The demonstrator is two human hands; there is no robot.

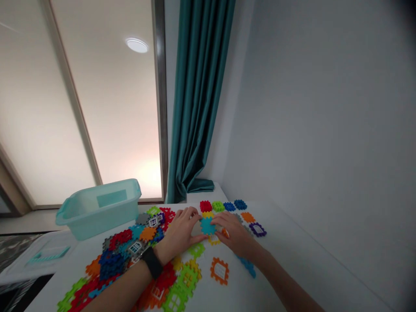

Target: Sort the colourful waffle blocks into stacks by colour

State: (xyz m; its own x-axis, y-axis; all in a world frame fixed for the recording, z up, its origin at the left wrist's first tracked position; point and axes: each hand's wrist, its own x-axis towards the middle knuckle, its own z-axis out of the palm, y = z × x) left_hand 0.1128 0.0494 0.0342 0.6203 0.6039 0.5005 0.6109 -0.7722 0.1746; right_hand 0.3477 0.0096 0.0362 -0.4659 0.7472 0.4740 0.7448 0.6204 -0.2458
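A light blue interlocking plastic tile (207,225) with notched edges lies between my two hands. My left hand (182,226), with a black watch on the wrist, pinches it at its left side. From the right, the thumb and fingers of my right hand (234,232) grip the same tile. Just below it a yellow tile (213,239) shows in part, and a yellow one (208,214) shows above. Under my left arm spreads a pile of mixed tiles (112,262). An orange tile with a white window insert (219,271) lies nearer to me.
A teal plastic basin (100,208) stands at the back left, near a white lid with a teal handle (48,255). Red (205,206), green and blue tiles form a row at the back. A purple tile (258,229) lies right. Beyond hangs a teal curtain (199,108); a wall (325,130) borders the table.
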